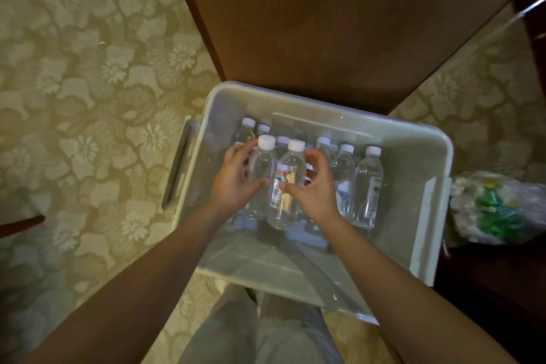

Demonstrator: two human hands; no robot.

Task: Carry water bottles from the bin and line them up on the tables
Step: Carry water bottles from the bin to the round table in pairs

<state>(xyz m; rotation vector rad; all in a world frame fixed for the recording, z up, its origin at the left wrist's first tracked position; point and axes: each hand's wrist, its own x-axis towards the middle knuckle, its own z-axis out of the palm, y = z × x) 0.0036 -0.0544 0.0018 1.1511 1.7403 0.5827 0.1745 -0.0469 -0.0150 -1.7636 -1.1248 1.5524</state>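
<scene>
**Clear plastic, two at a time: bottles coming out of the bin**

Patterned carpet [88, 97] covers the floor, and a dark wooden table [339, 23] fills the upper part of the view, its top bare where it shows. No bottles stand on it yet, so by my reading the lining-up is at an early point, or this is one trip among several.

The translucent grey bin [413, 156] sits on the floor, butted against the table's near corner, probably so the carry is short. A crumpled plastic bag [496, 210] with something green inside lies just beside its right wall.

Inside the bin, the remaining bottles [367, 186] stand upright in a cluster toward the far side, white caps up; the near half of the floor is bare.

The left hand [233, 183] wraps its fingers around one bottle [261, 174], thumb across the front. The right hand [313, 186] closes on a second bottle [288, 186], thumb and fingertips pinching the labelled body. Both bottles are raised above the cluster, side by side and touching, caps pointing away. Holding the bodies rather than the caps likely gives a firmer hold for carrying, one bottle per hand.
</scene>
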